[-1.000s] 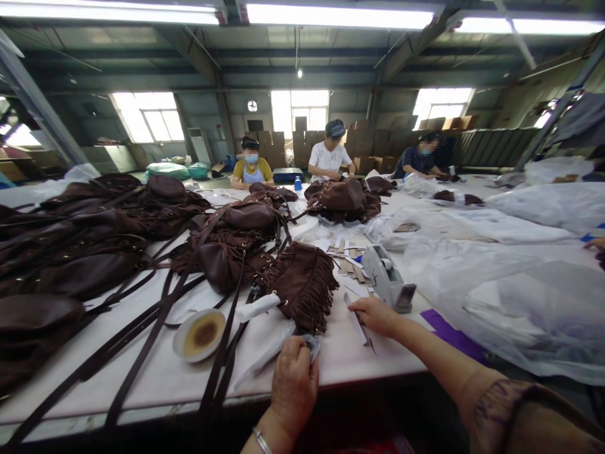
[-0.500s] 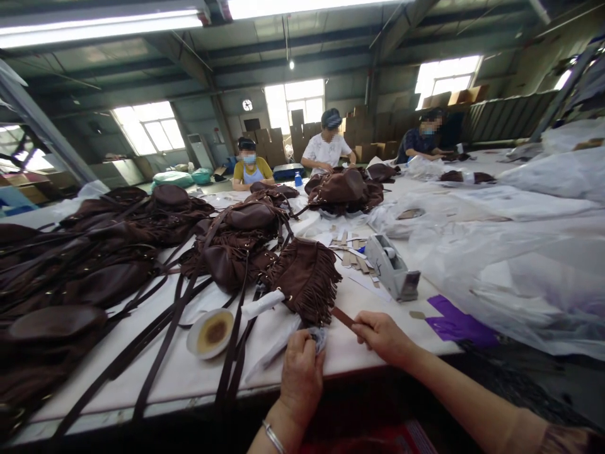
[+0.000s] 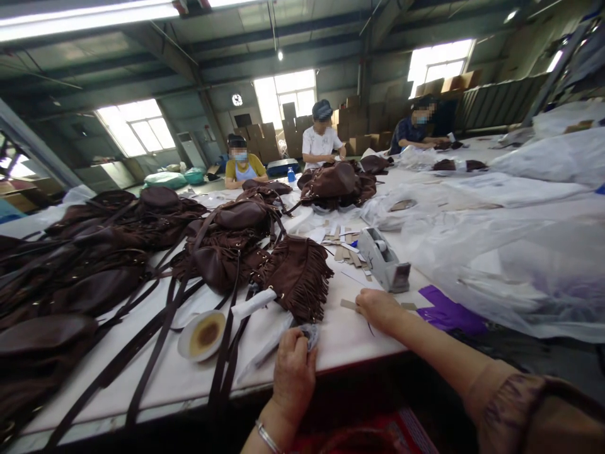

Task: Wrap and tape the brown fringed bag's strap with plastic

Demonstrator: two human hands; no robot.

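My left hand [image 3: 293, 372] is closed at the table's near edge, pinching a small crinkled clear wrapper [image 3: 309, 334]. My right hand [image 3: 378, 310] rests on the white table [image 3: 340, 340] with its fingers curled over a thin tan strip [image 3: 348, 304]; what it grips is partly hidden. Just beyond both hands lies a brown fringed suede bag [image 3: 297, 277] with a white paper-wrapped handle [image 3: 253, 304]. Dark brown straps [image 3: 155, 343] run from it across the table towards me.
A grey tape dispenser [image 3: 384, 258] stands right of the bag, with cut strips [image 3: 345, 249] behind it. A white dish of brown glue [image 3: 202, 335] sits left. Several brown bags [image 3: 94, 252] pile up on the left, clear plastic sheets [image 3: 510, 252] right. Three people work at the far end.
My right hand held a brown strip up half a second ago; it is now lowered onto the table. My left hand has stayed on the wrapper. The view has tilted slightly.
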